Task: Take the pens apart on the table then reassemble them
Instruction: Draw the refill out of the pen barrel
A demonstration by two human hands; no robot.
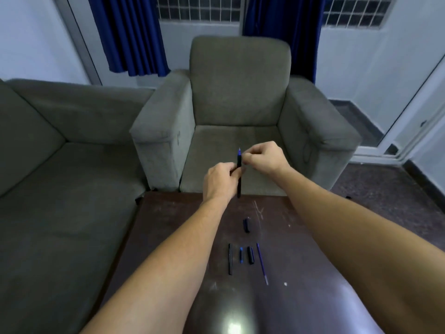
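Pen (pixel 238 174), slim and black with a blue tip pointing up, stands upright in the air above the far edge of the tabletop (pixel 301 237). The left hand (pixel 220 182) has its grip closed around the middle of the barrel. The right hand (pixel 263 156) pinches at the blue tip end with its fingertips, grip closed on the pen.

On the tabletop below lie loose parts. A short black cap (pixel 246 225) sits alone, farther out. Nearer, in a row from left to right: a long thin black barrel (pixel 230 259), a small blue piece (pixel 241 255), a stubby black cap (pixel 250 255), and a thin blue refill (pixel 262 263) lying at a slant, its pale tip toward the near side. The parts lie apart from one another.

The tabletop is dark brown, smooth and glossy, with pale scratches and specks and a bright glare of light at the near side. Beyond its far edge stands a grey-green fabric armchair (pixel 240 92) with boxy arms; a matching sofa (pixel 60 153) runs along the left. Behind them are white walls, blue curtains (pixel 130 34) and gridded windows (pixel 199 7). The floor (pixel 385 184) at right is dark and speckled.
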